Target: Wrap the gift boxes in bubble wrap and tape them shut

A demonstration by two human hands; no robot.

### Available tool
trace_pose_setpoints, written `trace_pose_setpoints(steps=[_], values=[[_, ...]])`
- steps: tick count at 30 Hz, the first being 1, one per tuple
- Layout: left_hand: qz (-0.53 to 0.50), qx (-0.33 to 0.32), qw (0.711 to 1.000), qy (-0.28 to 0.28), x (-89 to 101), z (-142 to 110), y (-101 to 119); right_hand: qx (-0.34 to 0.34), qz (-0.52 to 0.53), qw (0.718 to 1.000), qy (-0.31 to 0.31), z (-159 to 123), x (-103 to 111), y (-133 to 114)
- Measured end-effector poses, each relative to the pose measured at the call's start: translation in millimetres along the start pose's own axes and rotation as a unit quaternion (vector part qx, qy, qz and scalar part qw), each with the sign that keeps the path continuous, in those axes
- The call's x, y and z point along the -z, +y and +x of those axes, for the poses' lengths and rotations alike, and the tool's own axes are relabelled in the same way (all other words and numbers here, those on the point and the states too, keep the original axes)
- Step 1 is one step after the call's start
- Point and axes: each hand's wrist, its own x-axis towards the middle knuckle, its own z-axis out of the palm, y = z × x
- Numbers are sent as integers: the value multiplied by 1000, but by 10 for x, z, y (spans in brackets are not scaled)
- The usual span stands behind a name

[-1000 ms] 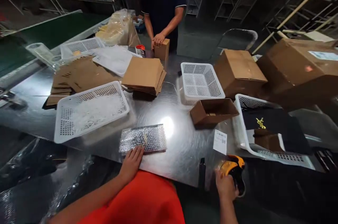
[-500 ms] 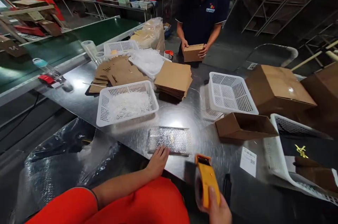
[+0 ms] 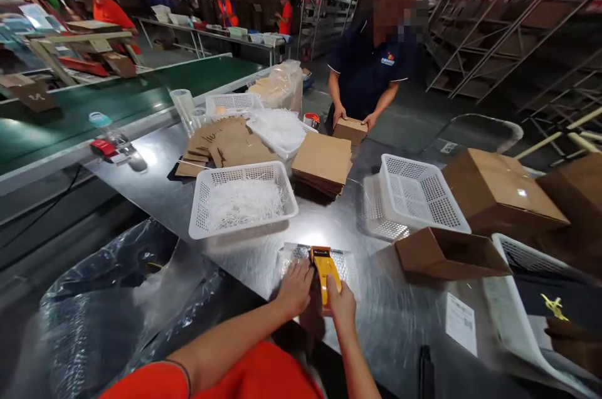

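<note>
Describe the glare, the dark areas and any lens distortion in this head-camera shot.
Head view: overhead light glares off the steel table near the bubble-wrap packet, where the left hand and right hand meet at the yellow tape dispenser. The shelving behind is dim. The wide lens bends the conveyor and stretches the frame edges.

Orange short-sleeved top w/ dark cuff trim, forearms bare, no gloves.

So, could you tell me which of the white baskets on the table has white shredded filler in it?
The white basket just beyond the left hand holds the filler. The one to its right, beside the open cardboard box, shows only bare mesh.
</note>
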Motion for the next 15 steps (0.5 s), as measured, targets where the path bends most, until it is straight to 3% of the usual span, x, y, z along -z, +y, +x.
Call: trace_pose_setpoints(steps=[2,6,15], values=[[32,28,999,-9,88,189,-48,0,-1,1000,-2,25,-25,20],[86,22,992,-91,135,450,-106,10,11,1000,20,24,-55,10],[144,11,988,-55,-89,460,-196,-13,65,997,31,-92,-178,40]])
